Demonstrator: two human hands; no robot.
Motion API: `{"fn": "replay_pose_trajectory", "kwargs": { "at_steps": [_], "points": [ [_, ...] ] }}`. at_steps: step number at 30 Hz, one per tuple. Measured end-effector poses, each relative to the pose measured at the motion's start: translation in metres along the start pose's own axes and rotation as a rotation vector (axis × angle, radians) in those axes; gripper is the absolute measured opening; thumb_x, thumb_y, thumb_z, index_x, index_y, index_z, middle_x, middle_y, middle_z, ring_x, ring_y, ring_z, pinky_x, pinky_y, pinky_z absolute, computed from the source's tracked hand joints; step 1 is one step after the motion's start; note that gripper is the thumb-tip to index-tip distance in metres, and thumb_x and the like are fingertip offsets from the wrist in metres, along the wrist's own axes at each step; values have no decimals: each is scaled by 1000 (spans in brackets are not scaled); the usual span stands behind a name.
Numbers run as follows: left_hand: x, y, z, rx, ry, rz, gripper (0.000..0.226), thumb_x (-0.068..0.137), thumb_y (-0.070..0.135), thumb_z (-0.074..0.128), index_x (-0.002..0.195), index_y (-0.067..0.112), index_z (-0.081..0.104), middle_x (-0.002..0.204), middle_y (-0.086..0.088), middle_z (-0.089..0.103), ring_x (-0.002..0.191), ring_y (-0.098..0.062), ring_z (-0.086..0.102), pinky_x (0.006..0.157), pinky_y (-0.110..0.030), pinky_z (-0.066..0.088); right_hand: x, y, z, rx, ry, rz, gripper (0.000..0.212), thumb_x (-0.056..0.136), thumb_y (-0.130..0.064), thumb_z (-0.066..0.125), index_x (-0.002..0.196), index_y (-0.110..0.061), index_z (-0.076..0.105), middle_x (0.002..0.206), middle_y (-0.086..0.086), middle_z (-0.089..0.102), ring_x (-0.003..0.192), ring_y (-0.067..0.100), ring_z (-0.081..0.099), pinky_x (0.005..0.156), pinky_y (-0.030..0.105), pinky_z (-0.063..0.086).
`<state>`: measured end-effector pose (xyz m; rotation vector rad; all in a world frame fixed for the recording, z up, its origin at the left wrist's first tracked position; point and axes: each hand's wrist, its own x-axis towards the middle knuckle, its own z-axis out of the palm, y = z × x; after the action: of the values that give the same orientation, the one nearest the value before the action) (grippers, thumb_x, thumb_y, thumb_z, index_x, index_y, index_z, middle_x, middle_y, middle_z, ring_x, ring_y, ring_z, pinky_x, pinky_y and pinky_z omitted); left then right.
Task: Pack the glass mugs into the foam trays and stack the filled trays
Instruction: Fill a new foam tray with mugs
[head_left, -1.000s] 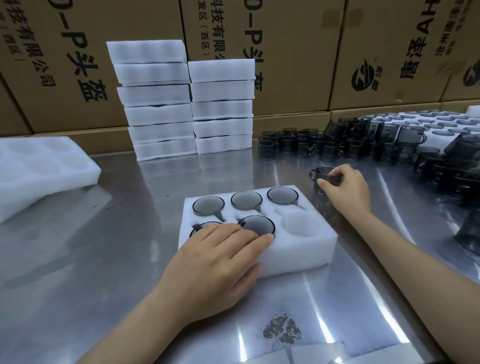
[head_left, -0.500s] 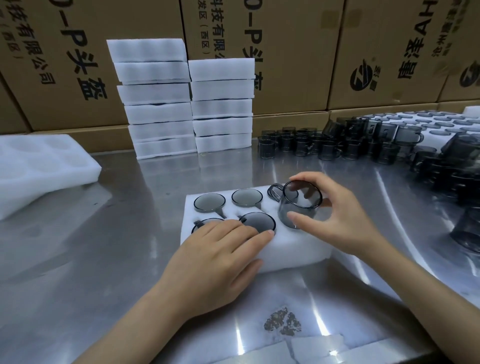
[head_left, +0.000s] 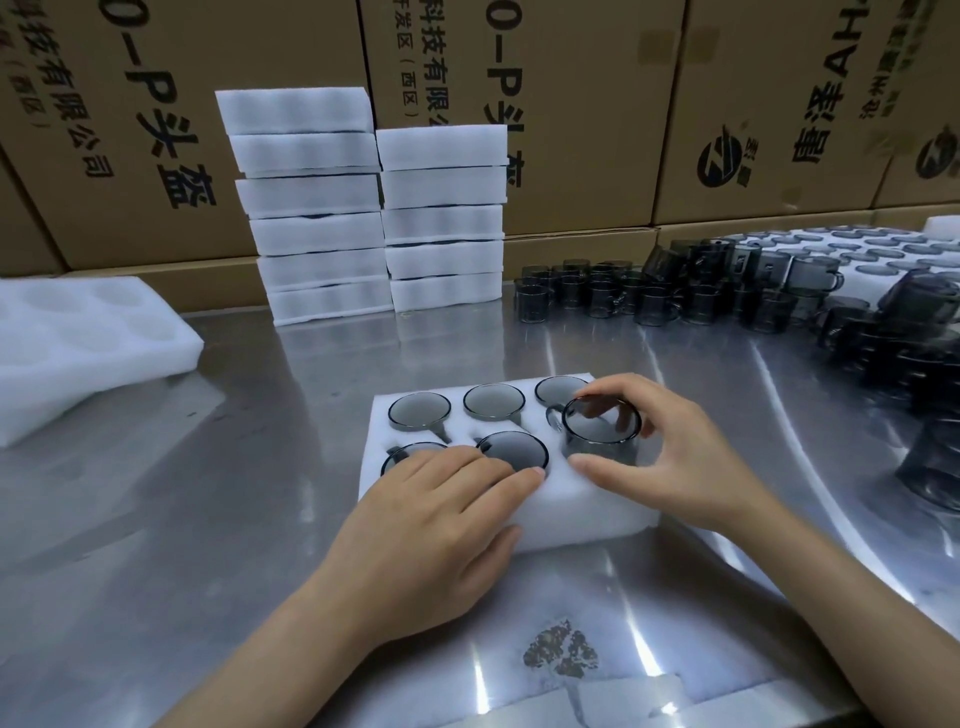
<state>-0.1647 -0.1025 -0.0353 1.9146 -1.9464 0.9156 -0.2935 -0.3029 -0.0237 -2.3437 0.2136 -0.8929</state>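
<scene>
The right hand (head_left: 670, 467) holds a smoked-glass mug (head_left: 600, 434) with thumb and fingers (head_left: 605, 387) curled round its rim, mouth up, directly over the near-right pocket of the foam tray (head_left: 587, 512) on the steel bench (head_left: 260, 519). The mug stands upright, its base apparently just entering the pocket and most of its wall still above the foam; its handle points left toward the tray centre. The five other pockets each contain a seated mug. The left hand (head_left: 441, 525) lies flat on the tray's near-left corner, fingers straight, pressing it down. The coming move is judged a straight downward push by the right hand. Filled tray stacks (head_left: 374, 208) stand at the rear; loose mugs (head_left: 675, 296) lie right.
</scene>
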Motion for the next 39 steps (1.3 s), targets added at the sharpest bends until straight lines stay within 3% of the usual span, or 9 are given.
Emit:
{"fn": "replay_pose_trajectory", "kwargs": {
  "at_steps": [4,6,12,18,25,32,35,37,39],
  "points": [
    [1,1,-1,-14,-7,-10,35,83,25,62,116,13,66,104,1,67,93,-23,63,76,-34,51,0,2,0,-23,-17,14,51,67,-48,70,114,-37,56,112,-22,60,103,0,53,82,10,34],
    [3,2,-3,-46,6,-32,36,83,27,61,116,14,66,110,2,66,96,-21,63,78,-34,51,-2,2,-2,-48,-9,11,57,72,-57,63,125,-39,51,120,-25,54,112,0,49,92,20,36],
    [24,16,-6,-63,-97,-125,61,88,48,41,139,15,47,145,2,45,130,-16,47,106,-39,36,-13,-3,-6,-252,-19,-137,57,91,-47,33,143,-26,39,144,-16,42,135,1,34,110,28,30],
    [34,26,-1,-97,-189,-130,58,83,53,41,123,16,63,129,3,61,120,-14,56,104,-35,37,-18,-2,-3,-399,-225,-5,51,91,-45,22,141,-41,33,145,-32,26,138,-12,16,115,29,20],
    [30,28,9,-110,-187,-140,58,82,49,45,126,15,60,132,2,59,120,-13,56,101,-29,42,-19,-1,0,-406,-208,-2,65,84,-62,12,141,-41,35,145,-31,28,137,-14,16,116,27,20],
    [25,28,4,-43,-202,-139,60,79,42,47,132,15,55,136,2,55,120,-13,55,97,-32,47,-21,-4,1,-415,-110,-74,61,88,-56,24,138,-30,46,144,-19,40,136,1,32,113,28,26],
    [15,24,-7,-82,-136,-233,55,76,48,48,124,21,57,123,8,60,114,-12,55,98,-36,45,-22,-7,-2,-426,7,-167,52,89,-49,40,130,-21,56,138,-13,49,125,9,45,103,31,38],
    [3,16,-14,-68,-117,-293,52,72,54,52,113,23,58,112,11,60,111,-13,55,99,-39,42,-24,-8,-2,-391,62,-153,51,85,-52,47,128,-25,55,136,-16,47,123,5,41,98,21,38],
    [-4,10,-22,-37,-221,-326,56,67,58,62,112,25,60,112,10,59,113,-17,58,94,-43,48,-26,-11,2,-280,52,-27,53,83,-62,49,131,-40,42,137,-23,33,126,-3,29,97,10,26]
  ]
}}
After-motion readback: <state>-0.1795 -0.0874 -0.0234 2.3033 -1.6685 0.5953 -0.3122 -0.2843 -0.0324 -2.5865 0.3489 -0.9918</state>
